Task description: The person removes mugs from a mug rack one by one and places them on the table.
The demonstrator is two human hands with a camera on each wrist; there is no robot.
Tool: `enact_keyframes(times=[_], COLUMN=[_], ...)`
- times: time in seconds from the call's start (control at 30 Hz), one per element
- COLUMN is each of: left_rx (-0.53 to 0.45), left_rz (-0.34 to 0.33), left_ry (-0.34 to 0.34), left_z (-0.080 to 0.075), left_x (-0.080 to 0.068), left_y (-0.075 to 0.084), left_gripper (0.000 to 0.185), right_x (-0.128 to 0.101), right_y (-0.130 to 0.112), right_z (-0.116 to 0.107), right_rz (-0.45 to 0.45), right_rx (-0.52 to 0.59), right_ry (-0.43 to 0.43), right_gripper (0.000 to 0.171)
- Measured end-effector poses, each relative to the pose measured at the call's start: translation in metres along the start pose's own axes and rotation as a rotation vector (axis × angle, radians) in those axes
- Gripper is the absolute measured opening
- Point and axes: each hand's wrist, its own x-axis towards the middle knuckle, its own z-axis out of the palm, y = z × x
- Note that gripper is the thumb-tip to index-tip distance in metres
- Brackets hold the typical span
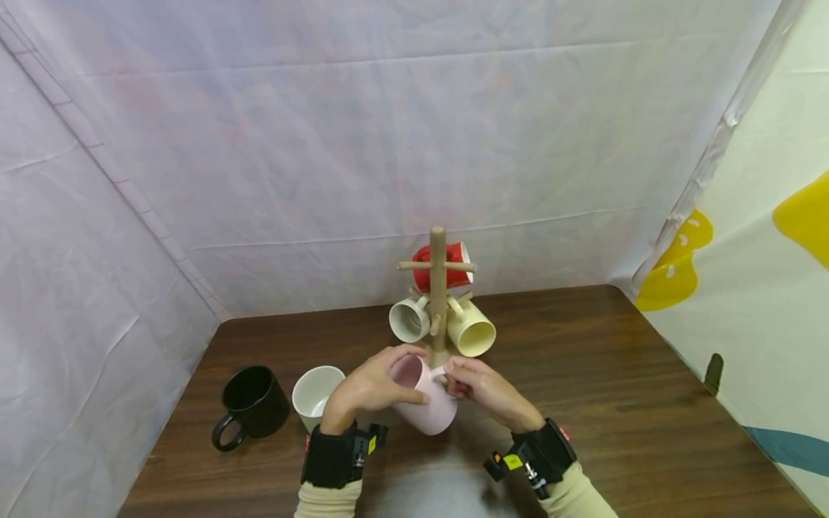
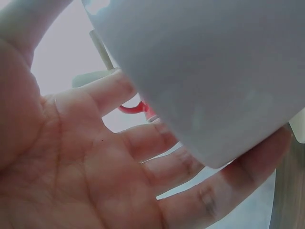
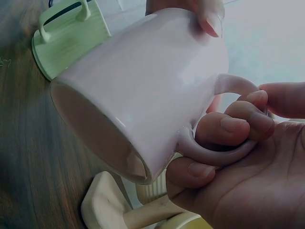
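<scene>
A pink mug [image 1: 430, 410] is held tilted in front of a wooden mug tree [image 1: 438, 288], its mouth toward the upper left. My left hand [image 1: 376, 385] grips the mug's body, with the thumb on the near side and fingers on the far side; the left wrist view shows the fingers bent along the mug wall [image 2: 205, 81]. My right hand [image 1: 482, 385] holds the handle [image 3: 219, 155], with fingers passed through the loop. On the tree hang a red mug [image 1: 458, 279] at the top, a white mug [image 1: 408, 321] lower left and a cream mug [image 1: 474, 332] lower right.
At the left of the brown wooden table [image 1: 609, 403] stand a black mug [image 1: 259, 406] and a pale green mug [image 1: 304, 414], partly behind my left wrist. A low peg [image 1: 436, 325] of the tree points forward. White cloth [image 1: 311, 158] hangs behind the table.
</scene>
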Motion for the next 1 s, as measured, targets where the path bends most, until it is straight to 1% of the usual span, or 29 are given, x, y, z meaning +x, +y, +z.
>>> enact_keyframes(times=[0.27, 0.47, 0.63, 0.8, 1.0], left_rx=[-0.028, -0.036, -0.06, -0.069, -0.087], left_rz=[-0.036, -0.032, -0.025, -0.021, -0.031], left_ry=[0.018, 0.028, 0.024, 0.024, 0.025], left_z=[-0.0017, -0.0023, -0.0017, -0.0019, -0.0023], left_x=[-0.0018, -0.0019, -0.0014, -0.0005, 0.0001], left_y=[0.0006, -0.0008, -0.0029, -0.0036, -0.0039], left_gripper=[0.062, 0.06, 0.056, 0.054, 0.053], right_x=[-0.0006, -0.0011, -0.0026, -0.0031, -0.002], right_y=[-0.0015, -0.0002, 0.0002, -0.0008, 0.0009], right_z=[0.0027, 0.0037, 0.0041, 0.004, 0.0038], right_rz=[-0.015, -0.028, -0.011, -0.001, -0.013], right_rx=[0.005, 0.015, 0.018, 0.025, 0.031], right_ry=[-0.014, -0.02, -0.031, -0.024, -0.034], right_gripper=[0.03, 0.031, 0.035, 0.034, 0.032])
